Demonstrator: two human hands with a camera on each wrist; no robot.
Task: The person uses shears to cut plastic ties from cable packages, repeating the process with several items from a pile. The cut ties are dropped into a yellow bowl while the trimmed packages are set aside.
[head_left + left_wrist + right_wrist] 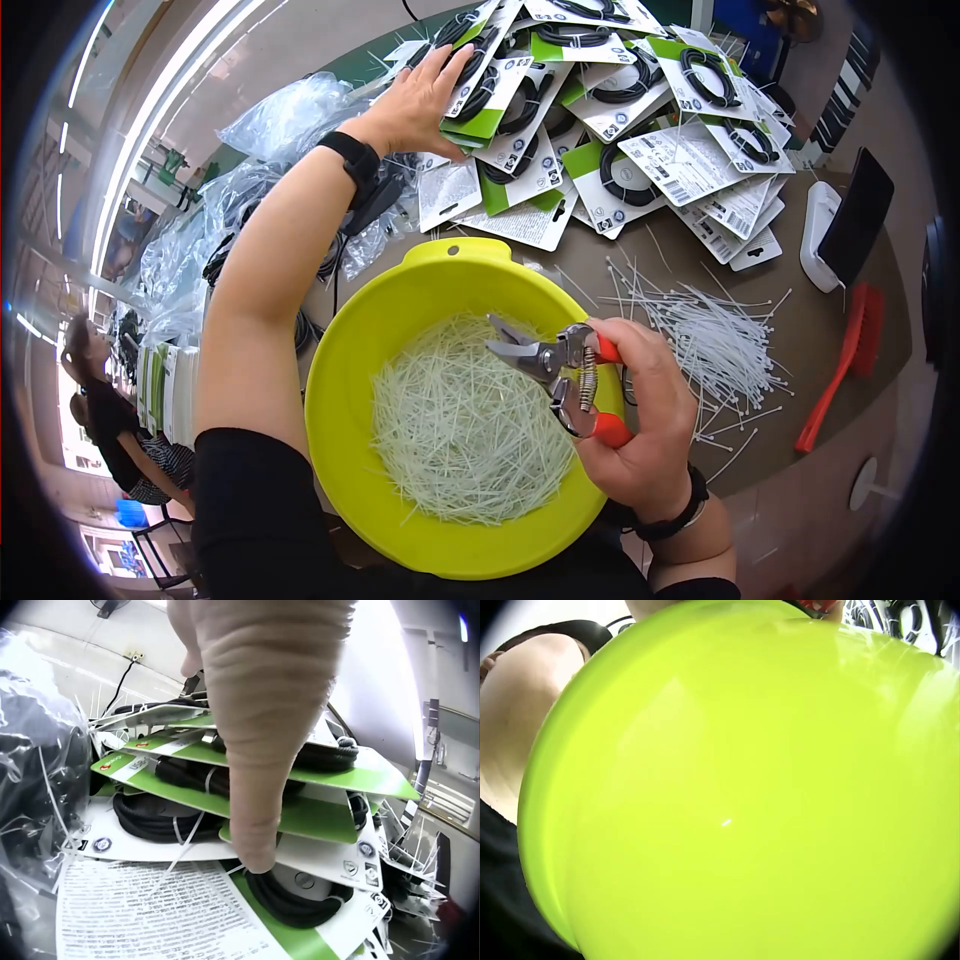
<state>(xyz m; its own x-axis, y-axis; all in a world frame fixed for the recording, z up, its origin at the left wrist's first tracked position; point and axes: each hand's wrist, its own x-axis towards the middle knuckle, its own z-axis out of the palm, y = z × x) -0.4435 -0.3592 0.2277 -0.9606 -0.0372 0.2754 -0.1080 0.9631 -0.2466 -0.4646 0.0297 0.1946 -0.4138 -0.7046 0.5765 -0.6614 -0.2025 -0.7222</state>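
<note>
My left hand (415, 108) lies at the left side of a pile of carded black cables (622, 180), its fingers spread against the cards. In the left wrist view the thumb (259, 780) hangs across the stacked card edges (300, 806). My right hand (650, 420) grips red-handled cutters (540, 358), their blades apart, over a yellow-green basin (345, 450). Many cut pale plastic strips (470, 430) lie inside it. The basin's outer wall (742, 787) fills most of the right wrist view, where the right hand's grip is hidden.
Loose white cable ties (715, 340) lie right of the basin, beside a red brush (850, 360) and a black-and-white stand (840, 220). Clear plastic bags (190, 250) are heaped at the left. Another person (120, 430) is in the left background.
</note>
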